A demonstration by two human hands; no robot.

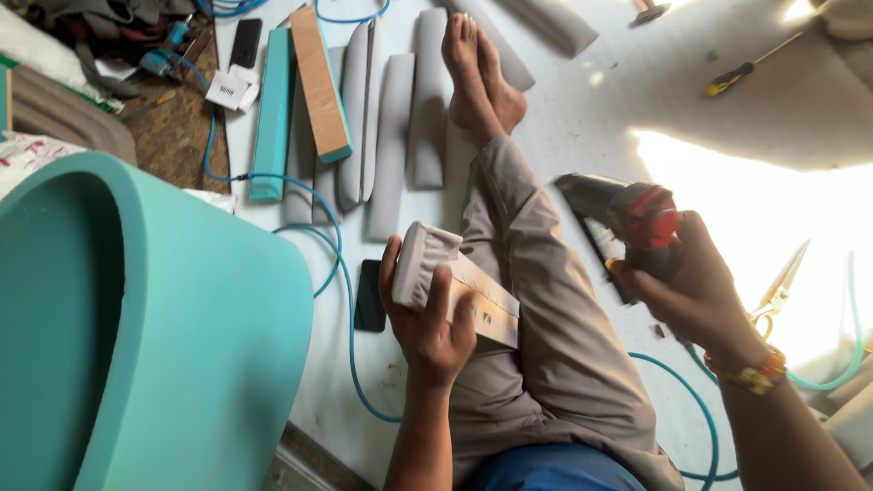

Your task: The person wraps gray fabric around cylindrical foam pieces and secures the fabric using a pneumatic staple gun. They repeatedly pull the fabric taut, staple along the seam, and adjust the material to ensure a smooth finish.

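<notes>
Two hands work over the lap: the left hand (pixel 427 318) grips a grey fabric-wrapped wooden slat (pixel 455 282), the right hand (pixel 696 286) clasps a red-and-black pneumatic staple gun (pixel 627 223).

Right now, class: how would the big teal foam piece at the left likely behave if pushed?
The teal foam piece looks thick and soft, so probably light for its bulk. Its rounded edge suggests it would dent rather than crack. Being broad, it would likely slide, not roll.
</notes>
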